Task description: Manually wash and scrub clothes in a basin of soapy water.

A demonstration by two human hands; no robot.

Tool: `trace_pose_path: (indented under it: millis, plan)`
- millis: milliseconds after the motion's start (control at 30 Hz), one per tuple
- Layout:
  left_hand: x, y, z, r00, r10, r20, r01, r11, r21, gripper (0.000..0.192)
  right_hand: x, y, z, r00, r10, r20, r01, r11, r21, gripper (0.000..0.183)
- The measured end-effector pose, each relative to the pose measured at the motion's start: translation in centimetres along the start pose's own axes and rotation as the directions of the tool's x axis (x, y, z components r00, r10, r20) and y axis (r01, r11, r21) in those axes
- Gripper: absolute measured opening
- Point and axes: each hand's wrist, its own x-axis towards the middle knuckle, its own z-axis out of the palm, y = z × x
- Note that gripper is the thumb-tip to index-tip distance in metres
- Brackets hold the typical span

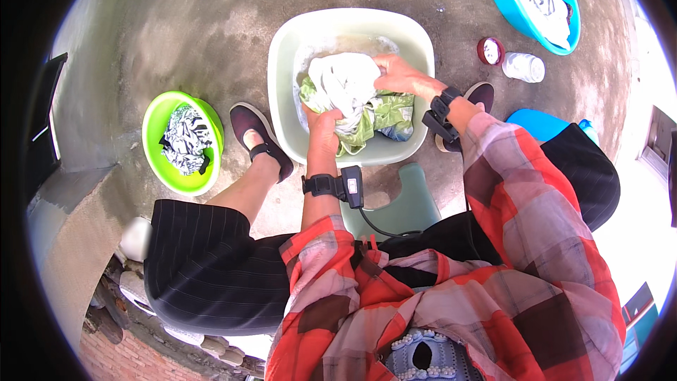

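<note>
A pale plastic washtub (283, 58) stands on the ground between my feet, with soapy, cloudy water in it. My left hand (322, 127) grips the near left side of a bunched white and green cloth (346, 82). On the far right side of the same bundle, my right hand (396, 75) has its fingers closed on the white fabric. A green patterned part (394, 111) with pale lettering spreads to the right, and a bluish piece shows beneath it. The fingertips of both hands are partly hidden by the cloth.
On the left is a lime green basin (151, 143) holding black-and-white patterned cloth (186, 135). A blue basin (500, 0) of clothes stands far right, near a clear jar (523, 67) and a dark red lid (481, 52). A blue container (537, 123) lies by my right knee; a grey-green plastic stool (407, 201) is below the tub.
</note>
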Motion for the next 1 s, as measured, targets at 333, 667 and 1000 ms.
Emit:
trace_pose_path:
  millis: [333, 667, 1000]
  plan:
    - [3.2, -0.6, 0.5, 0.949, 0.025, 0.315, 0.104, 0.916, -0.388, 0.044, -3.7, -9.8, 7.5, 0.922, -0.322, -0.217, 0.198, 0.871, -0.450, 0.045]
    - [0.9, 3.0, 3.8, 0.969, 0.188, -0.162, -0.183, 0.982, 0.045, 0.036, 0.9, -6.3, 0.6, 0.957, 0.109, -0.270, -0.053, 0.977, 0.208, 0.047]
    - [-3.8, 6.5, 4.2, 0.902, 0.431, -0.029, -0.430, 0.902, 0.038, 0.028, -4.5, -10.5, -4.7, 0.965, -0.255, -0.061, 0.263, 0.934, 0.241, 0.043]
